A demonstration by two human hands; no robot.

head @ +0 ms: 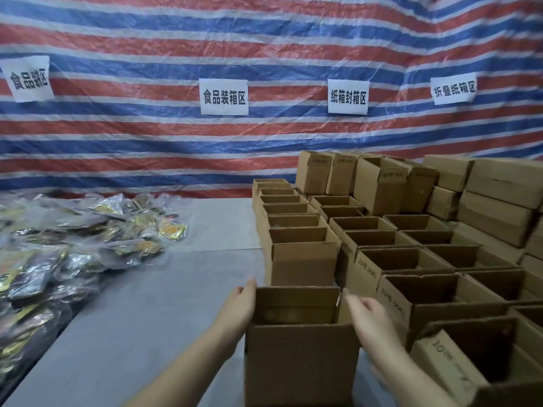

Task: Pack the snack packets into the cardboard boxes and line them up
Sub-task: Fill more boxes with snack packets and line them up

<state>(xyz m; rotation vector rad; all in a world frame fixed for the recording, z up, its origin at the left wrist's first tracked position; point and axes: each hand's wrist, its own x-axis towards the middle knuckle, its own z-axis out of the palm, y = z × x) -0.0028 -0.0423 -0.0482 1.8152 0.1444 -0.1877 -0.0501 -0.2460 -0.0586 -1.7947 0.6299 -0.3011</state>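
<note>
Striped tarpaulin [264, 48] behind, grey table [141, 333] beneath, my left hand [238, 309] and right hand [370, 318] lie flat-fingered against the open box [299, 365], closing its row of boxes [291, 227], snack packets [73, 239] well left.

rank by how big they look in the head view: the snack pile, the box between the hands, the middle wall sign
1. snack pile
2. box between the hands, though nearness to the camera inflates it
3. middle sign
</note>
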